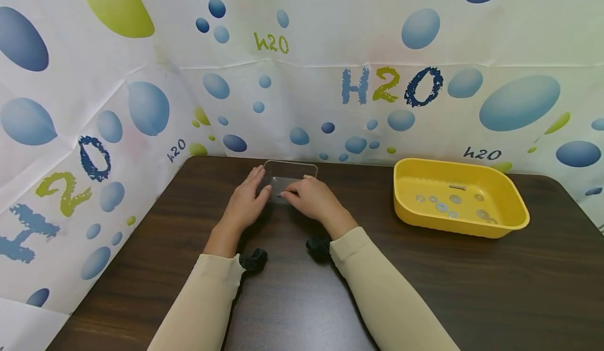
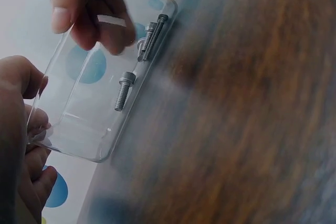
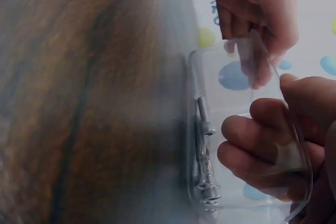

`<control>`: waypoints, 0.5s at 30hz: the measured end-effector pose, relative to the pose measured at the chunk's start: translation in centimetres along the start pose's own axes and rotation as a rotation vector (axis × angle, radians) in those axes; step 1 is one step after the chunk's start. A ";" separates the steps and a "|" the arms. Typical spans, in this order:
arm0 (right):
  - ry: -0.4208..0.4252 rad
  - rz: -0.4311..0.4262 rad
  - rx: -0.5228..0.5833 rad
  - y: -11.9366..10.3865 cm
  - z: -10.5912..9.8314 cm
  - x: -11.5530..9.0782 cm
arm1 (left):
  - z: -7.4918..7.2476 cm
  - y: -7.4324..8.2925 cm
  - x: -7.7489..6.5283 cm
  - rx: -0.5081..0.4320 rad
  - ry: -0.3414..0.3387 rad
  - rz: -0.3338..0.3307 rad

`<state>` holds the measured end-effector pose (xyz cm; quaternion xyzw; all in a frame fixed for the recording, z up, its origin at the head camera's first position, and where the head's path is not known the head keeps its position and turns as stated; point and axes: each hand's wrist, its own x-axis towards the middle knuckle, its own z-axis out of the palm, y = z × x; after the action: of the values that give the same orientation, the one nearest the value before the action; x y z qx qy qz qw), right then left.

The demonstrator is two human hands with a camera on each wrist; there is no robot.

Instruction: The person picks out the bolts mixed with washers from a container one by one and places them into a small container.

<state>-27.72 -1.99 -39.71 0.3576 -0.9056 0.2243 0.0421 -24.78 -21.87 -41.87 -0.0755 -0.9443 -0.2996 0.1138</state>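
A clear plastic box [image 1: 291, 169] sits far back on the table, between both hands. The left hand [image 1: 245, 199] holds its left end, with the thumb near the front rim. At the front right, the right hand [image 1: 315, 198] grips the wall, thumb outside and curled fingers [image 3: 247, 137] inside. Several silver socket-head bolts lie along the box's bottom; one bolt [image 2: 124, 92] lies apart from a cluster of bolts [image 2: 152, 38] in the left wrist view. Through the clear plastic, the right wrist view also shows bolts [image 3: 206, 119]. Whether the right fingertips touch any bolt cannot be seen.
To the right stands a yellow tray [image 1: 443, 228] holding several flat washers [image 1: 441, 207] and one bolt [image 1: 456, 187]. A printed curtain [image 1: 306, 105] hangs directly behind the dark wooden table [image 1: 292, 309] and along its left side.
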 end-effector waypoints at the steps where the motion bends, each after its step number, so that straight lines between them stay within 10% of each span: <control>1: -0.005 -0.005 0.000 0.0 0.0 0.0 | 0.0 0.0 0.0 -0.001 -0.002 -0.002; 15: -0.008 -0.019 0.057 0.3 0.0 -0.1 | -0.1 0.0 0.0 -0.010 -0.018 -0.015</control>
<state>-27.83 -1.72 -39.88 0.3679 -0.8956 0.2484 0.0304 -24.81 -21.96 -41.81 -0.0717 -0.9442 -0.3045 0.1028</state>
